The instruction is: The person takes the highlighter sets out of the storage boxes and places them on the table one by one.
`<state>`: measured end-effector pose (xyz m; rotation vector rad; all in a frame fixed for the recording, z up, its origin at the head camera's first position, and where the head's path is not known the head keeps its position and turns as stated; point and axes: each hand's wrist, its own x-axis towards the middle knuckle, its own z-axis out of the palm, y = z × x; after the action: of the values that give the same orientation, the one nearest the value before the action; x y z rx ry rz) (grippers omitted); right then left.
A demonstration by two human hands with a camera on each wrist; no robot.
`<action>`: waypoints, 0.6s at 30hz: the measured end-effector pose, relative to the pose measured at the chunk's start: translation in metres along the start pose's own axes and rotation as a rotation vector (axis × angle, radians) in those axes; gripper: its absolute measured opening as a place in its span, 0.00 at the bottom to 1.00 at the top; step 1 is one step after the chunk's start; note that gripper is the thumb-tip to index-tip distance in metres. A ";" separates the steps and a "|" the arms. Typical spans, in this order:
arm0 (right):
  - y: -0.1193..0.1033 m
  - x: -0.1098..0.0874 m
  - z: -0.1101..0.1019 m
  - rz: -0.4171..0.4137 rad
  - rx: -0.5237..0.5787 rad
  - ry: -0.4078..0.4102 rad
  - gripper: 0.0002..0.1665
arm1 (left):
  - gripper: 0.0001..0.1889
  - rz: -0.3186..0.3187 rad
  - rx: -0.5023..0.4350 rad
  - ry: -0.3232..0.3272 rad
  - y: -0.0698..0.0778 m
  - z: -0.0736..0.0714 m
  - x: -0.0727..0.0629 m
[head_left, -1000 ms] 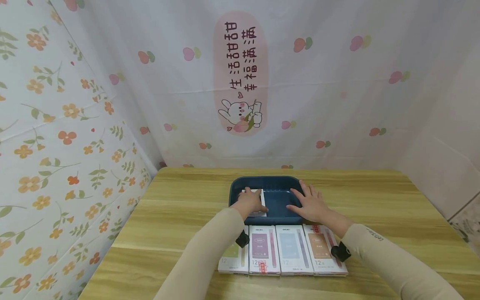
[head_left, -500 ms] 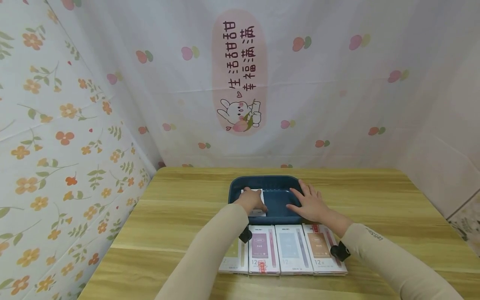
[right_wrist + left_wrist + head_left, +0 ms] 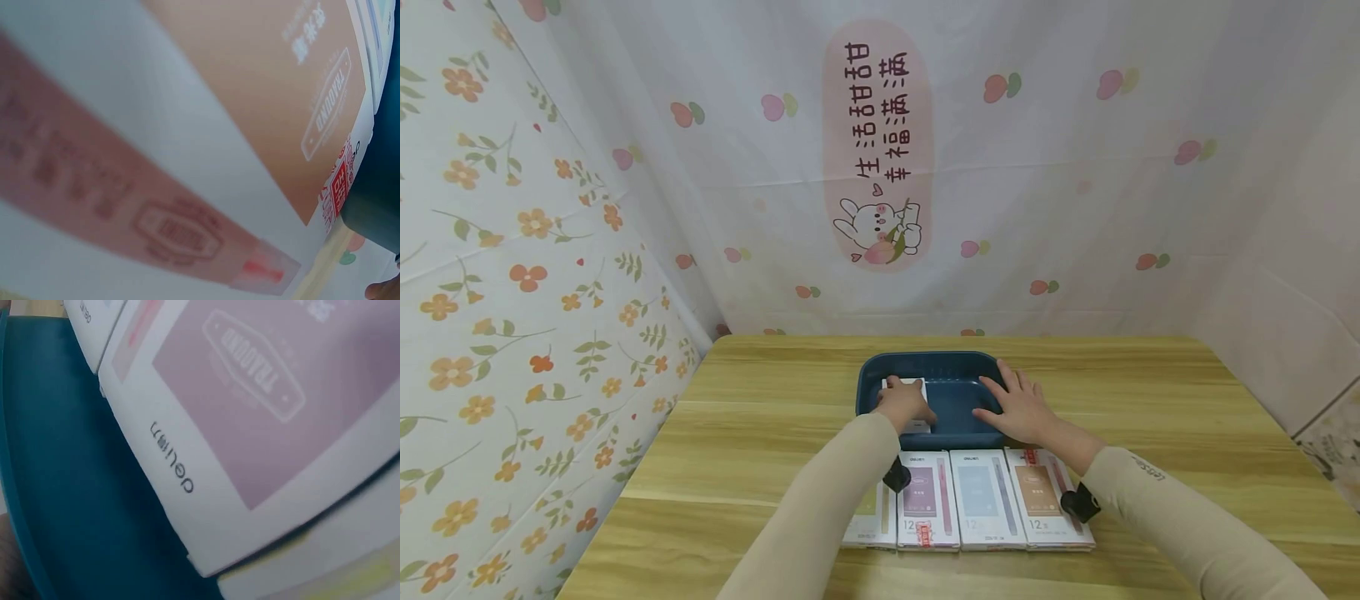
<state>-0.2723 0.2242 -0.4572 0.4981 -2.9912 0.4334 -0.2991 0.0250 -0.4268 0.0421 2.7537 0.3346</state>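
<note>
Inside a dark blue plastic bin, my left hand grips a small white box at the left end, its fingers over the top and thumb toward the near right. The hand hides most of that box. My right hand rests on the bin's right rim with its fingers spread, holding nothing. Just in front of the bin lie white pen boxes side by side: a yellow-green one partly under my left sleeve, a purple one, a pale blue one and an orange one below my right wrist.
A wood-grain table carries everything. Floral curtains stand at the left and behind the table. In the left wrist view, the purple box's end lies right against the blue bin wall.
My left forearm and wrist have shifted slightly right, so the dark wrist camera now overlaps the purple box. The left hand stays on the white box. The right hand has not moved.
</note>
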 end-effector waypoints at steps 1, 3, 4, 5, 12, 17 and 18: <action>0.000 0.000 0.000 -0.001 0.000 0.000 0.39 | 0.40 -0.014 -0.023 0.004 0.000 0.000 0.000; 0.000 0.000 0.000 -0.004 -0.001 0.000 0.39 | 0.40 -0.038 -0.050 0.011 0.001 0.001 -0.001; -0.001 0.000 0.000 -0.006 -0.001 0.001 0.39 | 0.40 -0.049 -0.060 0.015 0.001 0.002 -0.002; -0.001 0.000 0.000 -0.007 0.001 0.001 0.39 | 0.40 -0.056 -0.062 0.019 0.001 0.002 -0.002; -0.001 0.000 0.000 0.000 0.014 -0.003 0.39 | 0.42 -0.077 -0.037 0.037 0.002 0.004 0.000; -0.002 -0.001 -0.001 -0.001 0.007 -0.004 0.39 | 0.42 -0.047 -0.008 0.043 0.002 0.003 0.003; -0.002 -0.001 -0.002 -0.002 0.008 -0.005 0.39 | 0.42 -0.038 -0.006 0.048 0.002 0.003 0.003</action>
<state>-0.2708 0.2230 -0.4552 0.5034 -2.9946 0.4452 -0.3011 0.0277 -0.4298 -0.0194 2.7966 0.3384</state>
